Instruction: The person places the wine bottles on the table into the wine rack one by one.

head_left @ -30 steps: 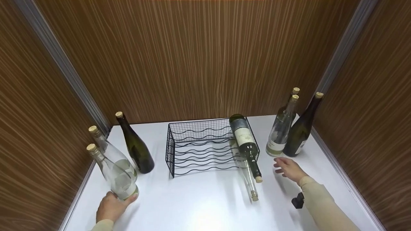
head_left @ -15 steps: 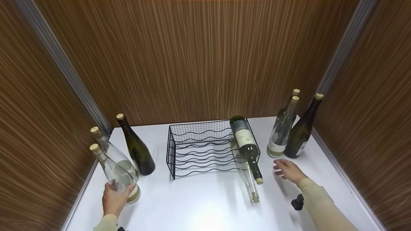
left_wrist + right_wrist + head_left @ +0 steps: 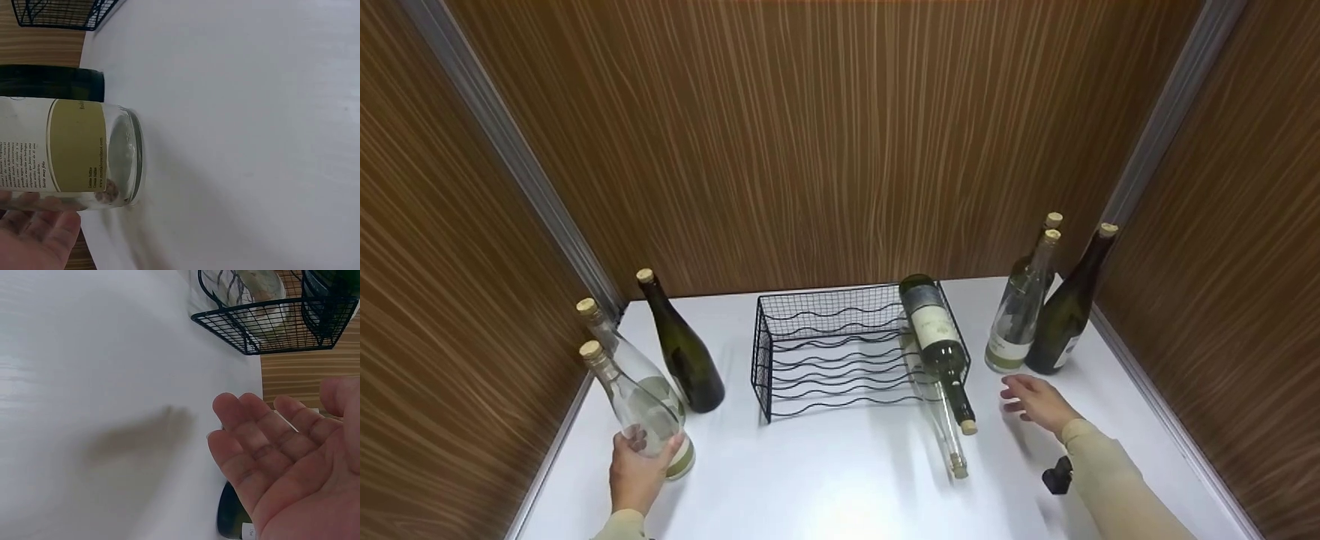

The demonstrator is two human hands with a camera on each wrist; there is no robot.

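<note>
In the head view my left hand (image 3: 639,469) grips a clear corked wine bottle (image 3: 649,412) round its lower body, thumb on the right side. The bottle stands nearly upright, and its base and olive-and-white label (image 3: 79,146) show close up in the left wrist view. Behind it are a second clear bottle (image 3: 660,390) and a dark green bottle (image 3: 686,356). My right hand (image 3: 1039,401) holds nothing; its fingers are relaxed, palm showing in the right wrist view. It hovers just in front of a clear bottle (image 3: 1014,330) and a dark bottle (image 3: 1061,322).
A black wire wine rack (image 3: 832,311) stands mid-table at the back. At its right end a labelled green bottle (image 3: 936,326) lies above a clear bottle (image 3: 949,431), necks forward. Another corked bottle (image 3: 1051,225) is partly hidden at right. Wood-grain panels (image 3: 840,150) enclose the table.
My left hand has shifted up from the clear bottle's base to its lower body, and the bottle has moved slightly right. The right hand has stayed about where it was.
</note>
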